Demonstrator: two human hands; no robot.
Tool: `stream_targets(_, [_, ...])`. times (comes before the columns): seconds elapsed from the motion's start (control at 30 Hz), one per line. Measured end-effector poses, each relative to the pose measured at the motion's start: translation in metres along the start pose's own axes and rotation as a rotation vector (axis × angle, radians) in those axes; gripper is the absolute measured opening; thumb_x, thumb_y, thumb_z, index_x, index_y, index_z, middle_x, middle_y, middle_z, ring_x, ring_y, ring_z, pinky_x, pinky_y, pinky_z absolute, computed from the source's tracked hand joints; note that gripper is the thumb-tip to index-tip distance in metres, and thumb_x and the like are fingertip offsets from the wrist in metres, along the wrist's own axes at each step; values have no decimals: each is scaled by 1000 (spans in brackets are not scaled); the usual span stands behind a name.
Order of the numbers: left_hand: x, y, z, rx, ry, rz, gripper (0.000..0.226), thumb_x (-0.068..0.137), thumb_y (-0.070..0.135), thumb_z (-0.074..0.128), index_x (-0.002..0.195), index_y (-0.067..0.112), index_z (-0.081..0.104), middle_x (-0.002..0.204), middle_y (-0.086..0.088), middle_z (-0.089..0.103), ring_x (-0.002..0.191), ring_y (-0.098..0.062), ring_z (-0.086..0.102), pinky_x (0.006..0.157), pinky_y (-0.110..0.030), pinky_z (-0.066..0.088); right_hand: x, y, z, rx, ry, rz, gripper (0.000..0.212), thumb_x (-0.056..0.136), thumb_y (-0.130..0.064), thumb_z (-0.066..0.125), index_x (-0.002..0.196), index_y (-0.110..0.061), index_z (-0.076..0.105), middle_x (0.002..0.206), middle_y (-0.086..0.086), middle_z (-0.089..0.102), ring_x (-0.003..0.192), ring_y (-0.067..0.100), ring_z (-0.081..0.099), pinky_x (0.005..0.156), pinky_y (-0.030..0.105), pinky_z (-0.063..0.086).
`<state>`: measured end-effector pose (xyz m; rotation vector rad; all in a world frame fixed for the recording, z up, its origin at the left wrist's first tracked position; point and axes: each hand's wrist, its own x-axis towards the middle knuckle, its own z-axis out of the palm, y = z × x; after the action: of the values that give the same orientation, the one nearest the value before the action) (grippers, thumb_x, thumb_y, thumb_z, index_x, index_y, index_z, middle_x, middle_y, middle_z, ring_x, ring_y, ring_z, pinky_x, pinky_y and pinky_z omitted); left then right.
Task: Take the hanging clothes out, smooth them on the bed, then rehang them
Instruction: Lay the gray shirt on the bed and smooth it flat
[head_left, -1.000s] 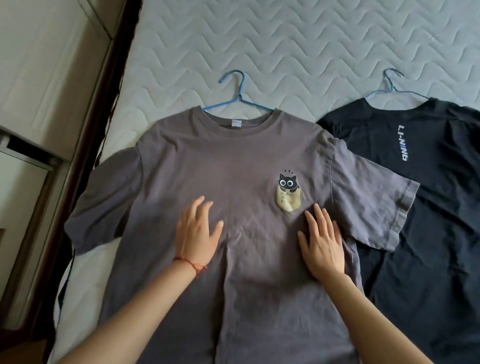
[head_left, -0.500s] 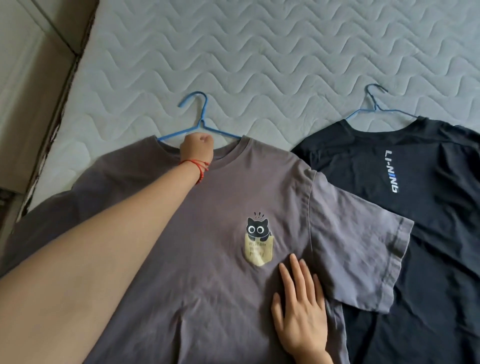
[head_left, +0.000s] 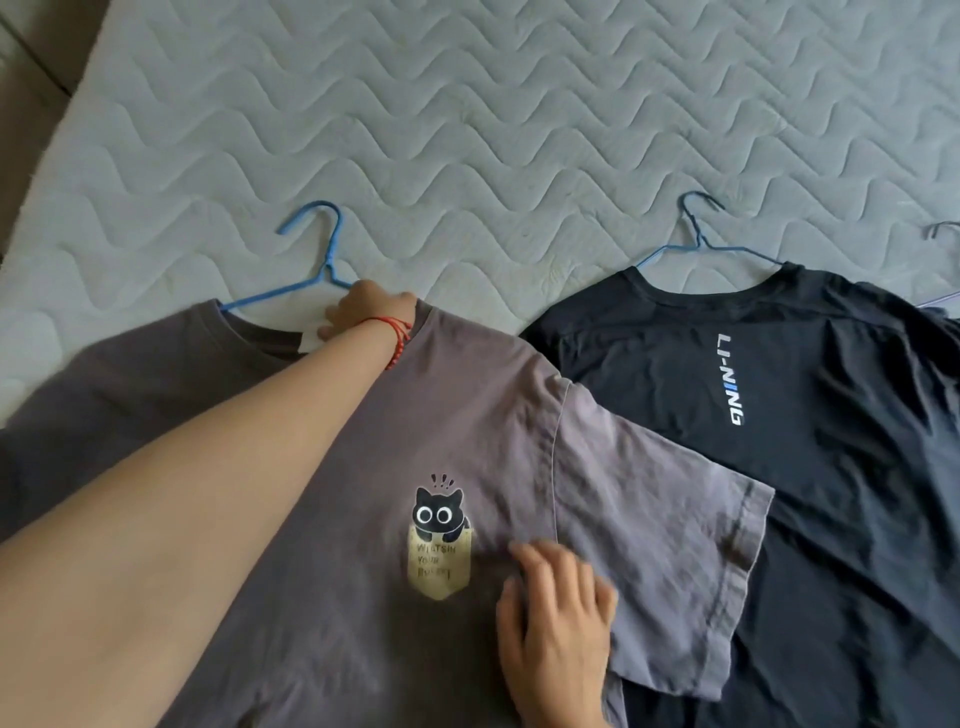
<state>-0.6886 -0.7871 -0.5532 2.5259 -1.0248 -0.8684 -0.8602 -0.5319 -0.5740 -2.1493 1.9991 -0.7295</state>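
Grey tee (head_left: 467, 415): lies flat, front up, on the mattress (head_left: 519, 130), still on its blue hanger (head_left: 317, 260); the hook points away from the tee's collar onto bare quilting. Cat print (head_left: 439, 540) on the chest.

Left hand (head_left: 371, 314): at the grey tee's collar, fingers curled round the hanger's right shoulder where it enters the neck opening. Red cord (head_left: 397, 338) on the wrist. The forearm crosses the tee's body.

Right hand (head_left: 558, 623): rests on the grey tee's chest, just right of the cat print, near the sleeve seam. Fingers bent and close together, bunching the cloth slightly; blurred, so a true pinch cannot be told.

Black tee (head_left: 805, 441): right of the grey tee, flat on the mattress, white lettering on the chest, on a dark hanger (head_left: 698, 234). The grey tee's right sleeve overlaps its edge.

Further hanger hook (head_left: 943, 228): far right of the grey tee, at the frame edge.
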Motion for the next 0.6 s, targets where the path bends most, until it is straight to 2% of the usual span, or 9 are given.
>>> stream_targets(0.1, [-3, 1, 1, -9, 23, -27, 49, 83, 35, 55, 120, 2, 52, 130, -19, 54, 126, -39, 40, 106, -47, 27, 74, 17, -10, 9, 57, 14, 18, 80, -22, 48, 94, -17, 59, 88, 5, 60, 80, 22, 47, 68, 33, 28])
stream_targets(0.23, [-2, -5, 4, 31, 29, -5, 49, 83, 42, 52, 116, 6, 55, 126, -18, 55, 124, -35, 40, 102, -45, 29, 179, 41, -5, 209, -9, 386, 22, 91, -22, 41, 92, -11, 60, 98, 9, 59, 88, 31, 54, 77, 35, 36])
stream_targets(0.3, [-1, -6, 6, 25, 35, -9, 48, 82, 42, 52, 113, 6, 56, 124, -18, 56, 124, -35, 40, 102, -45, 28, 215, 56, 6, 126, -73, 474, 26, 94, -24, 38, 96, -8, 58, 105, 12, 58, 94, 33, 53, 79, 38, 39])
stream_targets(0.37, [2, -7, 10, 16, 41, -10, 47, 83, 42, 51, 112, 5, 57, 122, -18, 57, 123, -35, 40, 102, -45, 28, 240, 65, 17, 35, -165, 535, 37, 95, -32, 34, 98, -4, 57, 108, 16, 59, 98, 35, 54, 78, 37, 39])
stream_targets(0.47, [5, -11, 12, 5, 46, 14, 46, 83, 44, 49, 107, 8, 63, 118, -15, 60, 120, -34, 42, 100, -46, 28, 261, 69, 30, 64, -240, 699, 42, 93, -42, 36, 94, -4, 55, 104, 17, 60, 101, 37, 56, 75, 35, 37])
stream_targets(0.6, [3, -14, 12, -19, 59, 36, 43, 83, 43, 49, 105, 9, 64, 117, -15, 60, 119, -34, 43, 99, -46, 29, 275, 64, 32, 27, -302, 774, 51, 84, -49, 49, 109, -5, 55, 113, 16, 60, 106, 37, 57, 75, 35, 39])
